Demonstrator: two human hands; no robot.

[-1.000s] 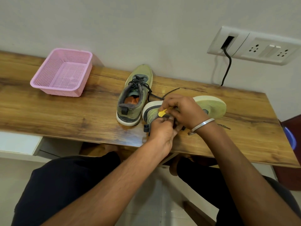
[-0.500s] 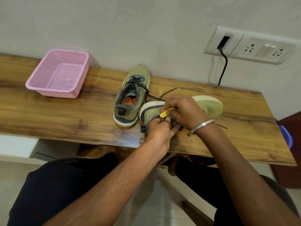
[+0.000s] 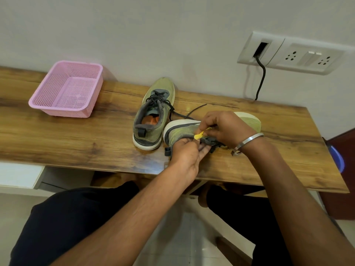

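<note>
Two olive-green running shoes sit on the wooden table (image 3: 76, 139). One shoe (image 3: 153, 114) stands upright, toe toward the wall, its black laces loose. The other shoe (image 3: 182, 131) lies on its side with the pale sole facing the wall. My left hand (image 3: 187, 154) grips this tipped shoe at its collar, fingers curled into the dark laces. My right hand (image 3: 226, 127), a steel bangle on its wrist, pinches a small yellow piece (image 3: 199, 135) at the lacing. Both hands hide most of the shoe's tongue.
A pink mesh basket (image 3: 67, 89) stands at the table's back left, nothing in it. A white socket panel (image 3: 299, 54) is on the wall at right, a black cable (image 3: 262, 79) hanging from it to the table. A blue object (image 3: 337, 158) lies beyond the right edge.
The hands stay on the tipped shoe; the yellow piece has shifted a little lower between the fingers. The camera has drifted slightly.
</note>
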